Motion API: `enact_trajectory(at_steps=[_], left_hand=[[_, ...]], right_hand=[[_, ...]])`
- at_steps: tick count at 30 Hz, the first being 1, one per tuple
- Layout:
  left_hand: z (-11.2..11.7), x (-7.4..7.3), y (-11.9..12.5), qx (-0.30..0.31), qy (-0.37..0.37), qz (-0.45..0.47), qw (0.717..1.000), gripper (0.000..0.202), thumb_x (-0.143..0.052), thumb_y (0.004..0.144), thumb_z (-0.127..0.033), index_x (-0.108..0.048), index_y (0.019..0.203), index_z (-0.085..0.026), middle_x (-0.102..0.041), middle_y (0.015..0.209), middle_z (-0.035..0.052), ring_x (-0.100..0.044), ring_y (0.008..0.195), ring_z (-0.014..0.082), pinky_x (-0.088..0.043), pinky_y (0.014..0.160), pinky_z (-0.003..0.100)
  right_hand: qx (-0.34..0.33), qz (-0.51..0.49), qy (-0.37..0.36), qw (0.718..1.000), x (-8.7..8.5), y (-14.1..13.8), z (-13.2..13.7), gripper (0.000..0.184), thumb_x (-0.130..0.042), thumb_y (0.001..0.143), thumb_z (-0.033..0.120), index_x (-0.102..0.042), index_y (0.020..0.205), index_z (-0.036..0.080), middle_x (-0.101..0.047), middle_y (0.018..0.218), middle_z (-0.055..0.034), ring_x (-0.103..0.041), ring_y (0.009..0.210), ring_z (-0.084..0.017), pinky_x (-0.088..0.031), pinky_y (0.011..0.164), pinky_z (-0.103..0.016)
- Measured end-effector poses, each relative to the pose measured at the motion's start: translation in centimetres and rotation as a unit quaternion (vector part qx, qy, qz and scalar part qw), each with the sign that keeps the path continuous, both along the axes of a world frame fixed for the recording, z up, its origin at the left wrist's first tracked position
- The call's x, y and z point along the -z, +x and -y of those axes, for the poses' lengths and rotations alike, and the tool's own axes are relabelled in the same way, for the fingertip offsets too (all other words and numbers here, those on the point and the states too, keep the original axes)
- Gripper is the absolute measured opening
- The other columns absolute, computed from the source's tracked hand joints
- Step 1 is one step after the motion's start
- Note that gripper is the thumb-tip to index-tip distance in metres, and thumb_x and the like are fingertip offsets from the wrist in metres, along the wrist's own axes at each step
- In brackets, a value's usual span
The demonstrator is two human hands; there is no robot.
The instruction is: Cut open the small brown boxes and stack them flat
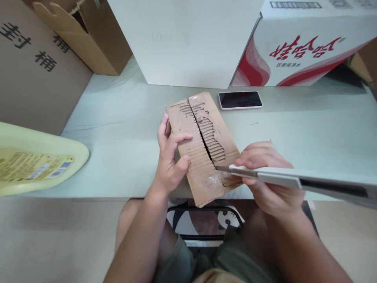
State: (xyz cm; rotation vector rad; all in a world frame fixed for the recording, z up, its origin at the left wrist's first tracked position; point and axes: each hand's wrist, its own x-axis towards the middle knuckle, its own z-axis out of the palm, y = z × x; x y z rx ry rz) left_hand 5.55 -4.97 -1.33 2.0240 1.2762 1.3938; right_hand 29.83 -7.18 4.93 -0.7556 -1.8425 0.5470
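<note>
A small brown cardboard box [194, 157] lies tilted at the table's front edge, its near corner jutting past it. A dark slit runs along the seam, and torn strips bare the corrugation; clear tape covers the near end. My left hand [173, 157] grips the box by its left side, thumb and a finger on top. In my right hand [268, 177] is a utility knife [277, 177] with a pale body, held near its front. The blade's tip meets the box at the near end of the slit. Part of the knife's body runs out to the right.
A phone [240, 100] lies beyond the box. Behind stand a white box [188, 43] and a white-and-red carton [303, 51]. Large brown cartons [38, 78] are at the left, with a pale yellow bottle [67, 153] nearer. The pale green table [118, 157] ends above my lap.
</note>
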Motion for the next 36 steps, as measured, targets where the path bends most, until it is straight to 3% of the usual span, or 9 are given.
enact_trajectory(at_steps=[9, 17, 22, 30, 36], left_hand=[[0.04, -0.02, 0.12, -0.005, 0.001, 0.002, 1.000, 0.048, -0.047, 0.097, -0.070, -0.061, 0.125, -0.033, -0.021, 0.173, 0.0070, -0.021, 0.163, 0.0397, -0.032, 0.126, 0.065], [0.16, -0.24, 0.22, -0.018, 0.005, -0.016, 1.000, 0.050, -0.043, 0.098, -0.071, -0.061, 0.124, -0.031, -0.022, 0.173, 0.0085, -0.022, 0.163, 0.0398, -0.032, 0.126, 0.065], [0.10, -0.26, 0.34, -0.010, 0.009, -0.001, 1.000, 0.048, -0.045, 0.099, -0.069, -0.061, 0.123, -0.031, -0.022, 0.173, 0.0088, -0.023, 0.162, 0.0389, -0.032, 0.126, 0.064], [0.06, -0.34, 0.34, -0.010, 0.009, 0.000, 1.000, 0.047, -0.046, 0.098, -0.068, -0.061, 0.123, -0.031, -0.023, 0.172, 0.0093, -0.021, 0.163, 0.0395, -0.031, 0.126, 0.066], [0.11, -0.50, 0.28, -0.013, -0.004, -0.007, 1.000, 0.050, -0.046, 0.097, -0.071, -0.061, 0.124, -0.031, -0.023, 0.172, 0.0100, -0.020, 0.163, 0.0405, -0.031, 0.125, 0.066]], right_hand=[[-0.024, -0.013, -0.012, 1.000, 0.49, -0.17, 0.00, 0.019, -0.067, 0.100, 0.035, -0.070, 0.118, 0.029, -0.076, 0.102, -0.0028, -0.069, 0.091, -0.021, -0.052, 0.083, -0.038], [-0.026, -0.020, -0.007, 0.999, 0.03, -0.48, 0.14, 0.017, -0.070, 0.097, 0.031, -0.072, 0.114, 0.027, -0.076, 0.097, -0.0024, -0.069, 0.085, -0.019, -0.053, 0.080, -0.036], [-0.023, 0.008, -0.026, 0.999, 0.11, -0.70, 0.12, 0.017, -0.066, 0.100, 0.039, -0.072, 0.111, 0.027, -0.077, 0.096, -0.0036, -0.070, 0.085, -0.020, -0.054, 0.079, -0.038], [-0.016, -0.011, -0.032, 0.999, -0.23, -0.82, 0.40, 0.015, -0.064, 0.101, 0.038, -0.073, 0.104, 0.026, -0.077, 0.093, -0.0029, -0.071, 0.083, -0.019, -0.054, 0.078, -0.036], [-0.026, -0.014, 0.003, 1.000, -0.22, -0.23, 0.54, 0.019, -0.071, 0.096, 0.031, -0.071, 0.114, 0.026, -0.077, 0.097, -0.0032, -0.071, 0.083, -0.020, -0.053, 0.079, -0.038]])
